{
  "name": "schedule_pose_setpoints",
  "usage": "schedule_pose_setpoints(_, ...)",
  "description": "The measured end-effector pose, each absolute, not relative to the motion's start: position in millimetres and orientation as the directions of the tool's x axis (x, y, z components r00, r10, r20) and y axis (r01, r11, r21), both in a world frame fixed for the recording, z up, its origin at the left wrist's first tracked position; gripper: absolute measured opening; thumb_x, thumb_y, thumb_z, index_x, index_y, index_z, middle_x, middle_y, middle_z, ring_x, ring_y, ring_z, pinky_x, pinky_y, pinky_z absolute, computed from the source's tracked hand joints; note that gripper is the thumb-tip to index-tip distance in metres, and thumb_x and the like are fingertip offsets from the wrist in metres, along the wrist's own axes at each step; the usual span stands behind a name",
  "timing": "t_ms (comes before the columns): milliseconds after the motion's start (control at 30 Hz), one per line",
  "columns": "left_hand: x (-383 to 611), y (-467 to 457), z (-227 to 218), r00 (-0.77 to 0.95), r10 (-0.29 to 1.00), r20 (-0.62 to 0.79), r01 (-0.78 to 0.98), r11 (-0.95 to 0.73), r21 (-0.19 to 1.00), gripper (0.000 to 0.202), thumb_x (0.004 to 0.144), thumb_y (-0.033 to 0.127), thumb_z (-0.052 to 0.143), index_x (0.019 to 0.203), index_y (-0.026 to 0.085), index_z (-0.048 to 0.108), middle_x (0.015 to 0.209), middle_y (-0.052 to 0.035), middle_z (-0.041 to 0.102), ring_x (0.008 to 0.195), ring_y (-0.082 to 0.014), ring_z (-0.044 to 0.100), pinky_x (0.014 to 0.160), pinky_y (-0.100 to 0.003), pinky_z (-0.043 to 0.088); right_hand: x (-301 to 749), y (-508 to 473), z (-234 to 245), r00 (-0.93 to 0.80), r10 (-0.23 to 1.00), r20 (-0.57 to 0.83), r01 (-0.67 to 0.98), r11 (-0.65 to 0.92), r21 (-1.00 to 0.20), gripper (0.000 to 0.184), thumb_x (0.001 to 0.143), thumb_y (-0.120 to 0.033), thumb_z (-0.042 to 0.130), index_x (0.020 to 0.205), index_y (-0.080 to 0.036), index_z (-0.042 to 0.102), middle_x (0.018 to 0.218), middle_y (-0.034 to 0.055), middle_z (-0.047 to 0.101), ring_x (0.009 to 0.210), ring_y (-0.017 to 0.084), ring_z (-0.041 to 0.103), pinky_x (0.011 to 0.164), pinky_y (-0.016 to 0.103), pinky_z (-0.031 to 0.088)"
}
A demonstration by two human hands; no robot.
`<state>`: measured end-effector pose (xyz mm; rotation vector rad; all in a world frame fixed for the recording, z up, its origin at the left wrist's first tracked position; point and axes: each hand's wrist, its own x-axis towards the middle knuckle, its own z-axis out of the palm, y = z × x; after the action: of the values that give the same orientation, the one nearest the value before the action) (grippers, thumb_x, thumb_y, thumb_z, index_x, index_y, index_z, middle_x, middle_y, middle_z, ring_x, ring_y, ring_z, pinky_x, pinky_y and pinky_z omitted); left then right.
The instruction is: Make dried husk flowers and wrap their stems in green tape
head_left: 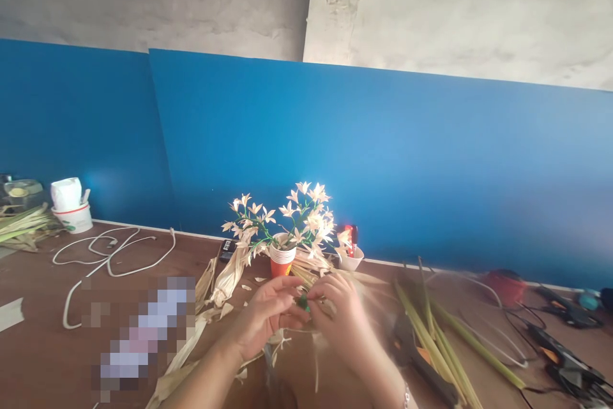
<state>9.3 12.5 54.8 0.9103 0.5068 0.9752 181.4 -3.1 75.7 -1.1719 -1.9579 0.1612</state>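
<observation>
My left hand (272, 312) and my right hand (338, 304) meet low in the middle of the view. Between their fingertips sits a small green piece (302, 302), perhaps tape or stem wrapping; its exact kind is too blurred to make out. Fingers of both hands are curled and pinched round it. Just beyond them, an orange-and-white paper cup (281, 262) holds green stems with pale, pointed flowers (313, 221) that look made of dried husk. Dry corn husks (232, 278) lie around the cup and beside my left forearm.
A white cable (108, 259) and a white tub (73, 217) are at left. Behind the hands stands a small white cup (352, 260) with a red item. Green stalks (435, 339), a black tool (421, 364) and glue-gun-like tools (565, 351) lie right. A blue partition (383, 160) borders the table.
</observation>
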Motion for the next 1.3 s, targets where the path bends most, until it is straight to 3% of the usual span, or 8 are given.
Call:
schedule_pose_setpoints(167,22,10,48,0.413,0.907,0.088,-0.521,0.155,0.84,0.042,0.063,0.025,0.081,0.101,0.016,0.067,0.091,-0.0071,0.068,0.082,-0.0184,0.064,0.08,-0.033,0.05,180,-5,78,-0.162,0.831,0.532,0.651,0.496,-0.575,0.013,0.072,-0.009,0.056,0.071,-0.02,0.063,0.076,0.0018,0.066,0.078,0.019,0.058,0.075,0.033,0.039)
schedule_pose_setpoints(300,25,8,51,0.311,0.945,0.098,-0.438,0.051,0.898,0.041,0.065,0.024,0.079,0.104,0.023,0.069,0.081,-0.0007,0.066,0.077,-0.0154,0.062,0.076,-0.031,0.051,177,-7,79,-0.147,0.902,0.405,0.572,0.412,-0.709,0.015,0.071,-0.01,0.054,0.069,-0.019,0.065,0.077,0.0024,0.068,0.079,0.019,0.06,0.078,0.032,0.041)
schedule_pose_setpoints(433,18,9,57,0.358,0.91,0.209,-0.303,-0.099,0.948,0.018,0.07,0.027,0.073,0.086,0.019,0.075,0.079,-0.0031,0.065,0.076,-0.0164,0.061,0.069,-0.028,0.051,176,-11,86,-0.155,0.956,0.249,0.445,0.293,-0.846,0.015,0.072,-0.012,0.053,0.067,-0.018,0.066,0.077,0.0021,0.068,0.08,0.018,0.06,0.074,0.027,0.043)
schedule_pose_setpoints(800,16,10,55,0.277,0.864,0.421,-0.035,-0.429,0.903,0.012,0.079,0.025,0.062,0.071,0.016,0.062,0.078,-0.0024,0.058,0.071,-0.0155,0.056,0.064,-0.025,0.046,180,-11,90,-0.244,0.966,0.089,0.242,0.15,-0.959,0.014,0.079,-0.024,0.056,0.067,-0.017,0.059,0.073,-0.0003,0.061,0.068,0.014,0.055,0.064,0.024,0.04)
schedule_pose_setpoints(933,17,10,56,0.265,0.892,0.366,0.073,-0.397,0.915,0.011,0.081,0.025,0.057,0.075,0.017,0.06,0.077,-0.0017,0.058,0.075,-0.0161,0.055,0.07,-0.026,0.044,178,-10,83,-0.173,0.966,0.19,0.394,0.245,-0.886,0.006,0.077,-0.02,0.055,0.079,-0.02,0.06,0.082,0.0004,0.064,0.077,0.017,0.056,0.071,0.028,0.04)
schedule_pose_setpoints(1033,19,10,54,0.268,0.936,0.227,0.043,-0.248,0.968,0.016,0.083,0.032,0.054,0.082,0.017,0.057,0.072,-0.0004,0.056,0.067,-0.0151,0.054,0.062,-0.025,0.044,174,-9,75,-0.132,0.911,0.39,0.585,0.389,-0.711,0.023,0.069,-0.01,0.054,0.087,-0.022,0.059,0.089,0.0007,0.064,0.087,0.02,0.055,0.078,0.033,0.037)
schedule_pose_setpoints(1167,22,9,54,0.284,0.951,0.122,-0.041,-0.115,0.993,0.02,0.082,0.036,0.056,0.082,0.017,0.055,0.07,0.0008,0.057,0.065,-0.0144,0.055,0.059,-0.025,0.045,170,-6,67,-0.165,0.807,0.567,0.752,0.475,-0.457,0.025,0.065,-0.004,0.05,0.081,-0.021,0.058,0.08,0.0005,0.063,0.082,0.021,0.053,0.076,0.034,0.033)
schedule_pose_setpoints(1300,25,8,59,0.282,0.956,0.077,-0.124,-0.044,0.991,0.022,0.078,0.038,0.06,0.077,0.016,0.054,0.065,0.003,0.056,0.061,-0.0126,0.055,0.06,-0.024,0.045,168,-6,67,-0.173,0.721,0.671,0.789,0.509,-0.344,0.018,0.07,-0.004,0.051,0.072,-0.021,0.057,0.07,-0.0006,0.061,0.074,0.019,0.053,0.075,0.034,0.031)
